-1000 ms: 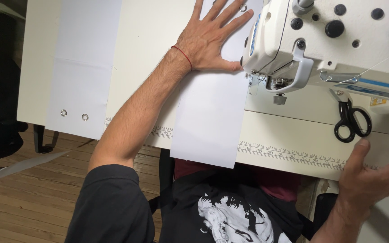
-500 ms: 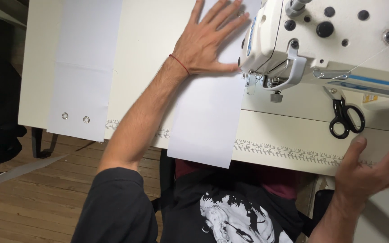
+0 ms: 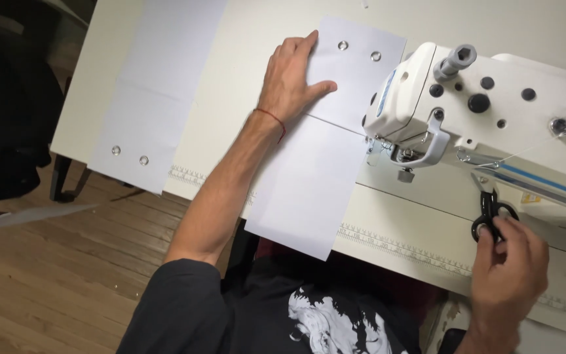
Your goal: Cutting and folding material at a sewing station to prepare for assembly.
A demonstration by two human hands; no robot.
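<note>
Fabric strip (image 3: 325, 147), white, lay mid-frame on the table (image 3: 244, 72), running from upper centre down to lower centre, its lower end hanging past the table's front edge. Two metal eyelets (image 3: 359, 50) sat at its top end. A seam or fold crossed it just under the left hand.

Head view, left side: left hand (image 3: 291, 77) was flat on the strip's upper part, fingers together and pointing up-frame, thumb spread right toward the machine. Palm pressed down, nothing gripped. Red string (image 3: 271, 118) on the wrist.

Head view, right side: sewing machine (image 3: 486, 111), white, filled the upper right. Its presser foot area (image 3: 404, 157) sat just beside the strip's right edge; whether the edge was under the foot could not be told. Thin thread ran across the machine head.

Right hand (image 3: 509, 262) was at lower right, fingers curled onto the black scissors (image 3: 490, 216). Fingertips were on the handle loops; scissors lay on the machine bed. Whether they were actually lifted could not be told.

Second strip (image 3: 158, 92), also white with two eyelets near its lower end, lay at upper left, well apart from both hands. A ruler scale ran along the table's front edge. Wooden floor (image 3: 47, 275) showed at lower left.
</note>
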